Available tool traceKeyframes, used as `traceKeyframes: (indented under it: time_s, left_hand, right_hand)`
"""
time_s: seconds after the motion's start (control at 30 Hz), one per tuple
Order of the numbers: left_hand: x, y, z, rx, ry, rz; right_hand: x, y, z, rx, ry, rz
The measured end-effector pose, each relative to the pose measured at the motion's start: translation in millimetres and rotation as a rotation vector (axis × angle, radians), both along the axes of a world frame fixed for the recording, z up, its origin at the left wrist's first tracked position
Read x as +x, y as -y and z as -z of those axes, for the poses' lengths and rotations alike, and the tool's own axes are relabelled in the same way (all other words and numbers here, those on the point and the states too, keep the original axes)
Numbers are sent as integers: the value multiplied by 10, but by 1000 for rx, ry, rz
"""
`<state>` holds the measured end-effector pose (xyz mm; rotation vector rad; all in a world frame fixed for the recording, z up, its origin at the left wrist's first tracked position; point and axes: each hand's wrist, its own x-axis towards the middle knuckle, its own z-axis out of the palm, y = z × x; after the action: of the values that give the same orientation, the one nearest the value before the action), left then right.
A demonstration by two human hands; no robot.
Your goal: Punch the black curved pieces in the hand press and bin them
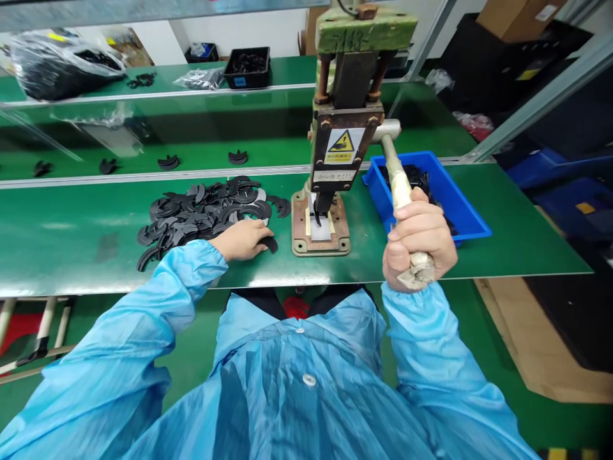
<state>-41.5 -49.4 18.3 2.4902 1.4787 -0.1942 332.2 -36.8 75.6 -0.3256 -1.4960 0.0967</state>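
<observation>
My right hand (421, 239) is wrapped round the taped lever handle (396, 176) of a hand press (342, 144). Under the ram, a small black part (317, 211) sits on the press's base plate (299, 220). On the left, my left hand (245, 239) has its fingers closed at the right edge of a pile of curved black plastic parts (201, 214). One curved black piece (271, 243) shows at its fingertips, and the fingers appear to grip it. The underside of that hand is hidden.
A blue bin (460, 201) holding black parts stands right of the press, behind my right hand. Several black pieces (168, 162) lie spaced along the green strip behind the table edge rail. On the far shelf are a black tray (248, 82) and a plastic bag (62, 67).
</observation>
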Motion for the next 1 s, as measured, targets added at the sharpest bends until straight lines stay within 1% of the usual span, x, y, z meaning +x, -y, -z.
traceKeyframes:
  time_s: [0.1, 0.17, 0.3, 0.47, 0.53, 0.6, 0.7, 0.77, 0.83, 0.93, 1.0]
  left_hand:
    - [102, -84, -52, -136, 4, -46]
    - [161, -102, -71, -224, 31, -52]
    - [225, -35, -62, -340, 88, -107]
    - [193, 148, -7, -299, 212, -197]
    - [178, 192, 24, -282, 329, -236]
    - [189, 187, 65, -268, 495, -297]
    - [297, 66, 137, -237, 787, -435]
    - [437, -74, 177, -242, 963, -516]
    - [608, -233, 198, -285, 1100, -568]
    - [835, -452, 195, -312, 1221, -600]
    - [927, -562, 184, -309, 1235, -612]
  right_hand:
    - [-2, 20, -4, -17, 6, 23]
    - [-5, 37, -9, -34, 9, 37]
    - [-1, 68, -20, -47, 22, 25]
    - [11, 87, -19, -80, 33, 53]
    - [6, 82, -16, -72, 25, 51]
    - [-4, 72, -15, -50, 13, 27]
    - [-22, 59, -17, -31, 5, 13]
    - [-29, 57, -21, -30, 7, 26]
    - [-28, 59, -26, -28, 5, 40]
    - [-17, 68, -34, -31, 26, 49]
    - [-9, 76, -38, -39, 43, 49]
